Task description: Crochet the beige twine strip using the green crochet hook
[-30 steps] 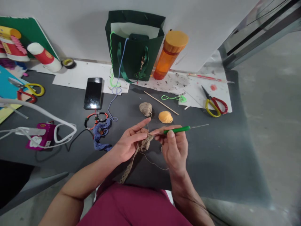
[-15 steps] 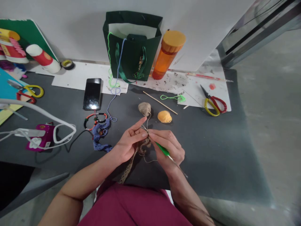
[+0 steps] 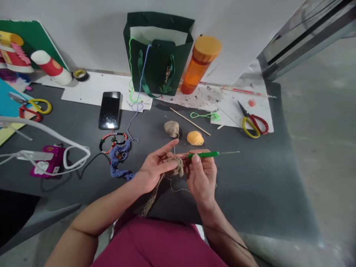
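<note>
Green crochet hook [image 3: 203,154] pinched by right fingers [image 3: 196,163]; tan lace [image 3: 178,169] gripped in left fingers [image 3: 164,160]

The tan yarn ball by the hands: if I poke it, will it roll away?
The yarn ball would probably roll a little because it looks roundish, though its lumpy shape may soon stop it. Wound yarn likely feels light and squishy. Its strand seems to run to the crocheted strip, so a tug might drag it along.

A white wall [image 3: 83,22] stands behind the dark grey table [image 3: 250,193], concrete floor [image 3: 325,148] and metal frame [image 3: 303,40] at right.
</note>
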### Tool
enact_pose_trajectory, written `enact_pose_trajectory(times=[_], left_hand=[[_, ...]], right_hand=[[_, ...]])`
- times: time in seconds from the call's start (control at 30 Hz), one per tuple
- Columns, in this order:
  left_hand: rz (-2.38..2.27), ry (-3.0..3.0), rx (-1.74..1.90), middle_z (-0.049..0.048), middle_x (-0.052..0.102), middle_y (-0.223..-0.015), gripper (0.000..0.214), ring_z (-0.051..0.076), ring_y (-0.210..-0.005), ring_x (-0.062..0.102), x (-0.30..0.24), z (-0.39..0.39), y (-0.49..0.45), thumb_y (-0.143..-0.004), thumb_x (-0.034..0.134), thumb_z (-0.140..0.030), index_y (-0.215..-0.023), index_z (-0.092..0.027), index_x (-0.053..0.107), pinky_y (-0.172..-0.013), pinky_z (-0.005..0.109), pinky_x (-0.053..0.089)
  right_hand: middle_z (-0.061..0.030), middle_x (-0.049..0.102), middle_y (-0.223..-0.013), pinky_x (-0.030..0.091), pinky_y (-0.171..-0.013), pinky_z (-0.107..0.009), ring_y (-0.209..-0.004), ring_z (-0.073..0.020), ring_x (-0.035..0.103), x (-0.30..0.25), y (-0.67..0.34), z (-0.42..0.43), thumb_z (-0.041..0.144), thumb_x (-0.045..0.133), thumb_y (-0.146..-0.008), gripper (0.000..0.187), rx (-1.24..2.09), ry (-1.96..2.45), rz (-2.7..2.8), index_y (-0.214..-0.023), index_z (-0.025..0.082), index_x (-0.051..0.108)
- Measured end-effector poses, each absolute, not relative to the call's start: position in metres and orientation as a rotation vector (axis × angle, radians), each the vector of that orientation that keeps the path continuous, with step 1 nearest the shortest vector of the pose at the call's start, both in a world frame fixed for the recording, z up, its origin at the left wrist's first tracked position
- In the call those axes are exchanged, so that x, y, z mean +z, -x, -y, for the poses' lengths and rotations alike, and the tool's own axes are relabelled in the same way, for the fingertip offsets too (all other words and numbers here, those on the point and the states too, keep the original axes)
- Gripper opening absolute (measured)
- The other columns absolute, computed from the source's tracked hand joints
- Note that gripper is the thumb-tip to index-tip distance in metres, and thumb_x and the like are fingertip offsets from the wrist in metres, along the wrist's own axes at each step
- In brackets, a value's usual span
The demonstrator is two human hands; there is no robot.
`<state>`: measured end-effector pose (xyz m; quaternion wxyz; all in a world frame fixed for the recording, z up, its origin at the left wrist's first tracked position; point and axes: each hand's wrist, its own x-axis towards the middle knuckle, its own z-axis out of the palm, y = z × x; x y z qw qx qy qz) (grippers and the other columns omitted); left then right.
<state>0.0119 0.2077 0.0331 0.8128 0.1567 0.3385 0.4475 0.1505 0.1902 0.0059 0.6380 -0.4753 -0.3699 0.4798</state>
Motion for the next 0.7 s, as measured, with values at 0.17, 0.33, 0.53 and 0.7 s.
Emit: enact_pose_trajectory(times=[0.17, 0.33, 0.53, 0.7], left_hand=[[-0.798, -0.402, 1.029, -0.0040, 0.065, -0.077, 0.054, 0.008, -0.072, 0.060, 0.030, -0.205, -0.014, -0.068, 0.092, -0.023, -0.120, -0.025, 0.077, -0.073, 0.024, 0.048], [-0.848, -0.363, 1.030, -0.0065, 0.061, -0.067, 0.065, 0.005, -0.059, 0.051, 0.028, -0.206, -0.014, -0.066, 0.093, -0.022, -0.128, -0.021, 0.073, -0.059, 0.020, 0.041], [-0.766, -0.282, 1.003, -0.0092, 0.057, -0.060, 0.063, 0.006, -0.058, 0.052, 0.031, -0.207, -0.013, -0.066, 0.091, -0.017, -0.126, -0.023, 0.073, -0.062, 0.021, 0.045], [-0.750, -0.255, 1.003, -0.0089, 0.061, -0.062, 0.063, 0.005, -0.058, 0.053, 0.030, -0.208, -0.013, -0.064, 0.092, -0.015, -0.124, -0.024, 0.074, -0.061, 0.020, 0.045]], right_hand=[[-0.0016, 0.080, -0.088, 0.059, -0.061, -0.029, -0.068, -0.0152, 0.072, 0.007, -0.151, -0.186, 0.027, 0.065, -0.097, 0.008, 0.895, 1.164, 1.135, -0.099, 0.026, 0.073], [-0.0029, 0.082, -0.096, 0.063, -0.072, -0.036, -0.083, -0.0195, 0.077, 0.016, -0.150, -0.189, 0.010, 0.070, -0.089, 0.026, 0.425, 1.058, 1.513, -0.105, 0.030, 0.076], [-0.0029, 0.082, -0.089, 0.064, -0.077, -0.040, -0.081, -0.0208, 0.077, 0.012, -0.148, -0.184, 0.016, 0.067, -0.093, 0.016, 0.508, 1.144, 1.331, -0.100, 0.028, 0.076], [-0.0018, 0.082, -0.090, 0.062, -0.067, -0.032, -0.073, -0.0167, 0.076, 0.012, -0.148, -0.180, 0.020, 0.063, -0.097, 0.012, 0.611, 1.231, 1.225, -0.101, 0.026, 0.072]])
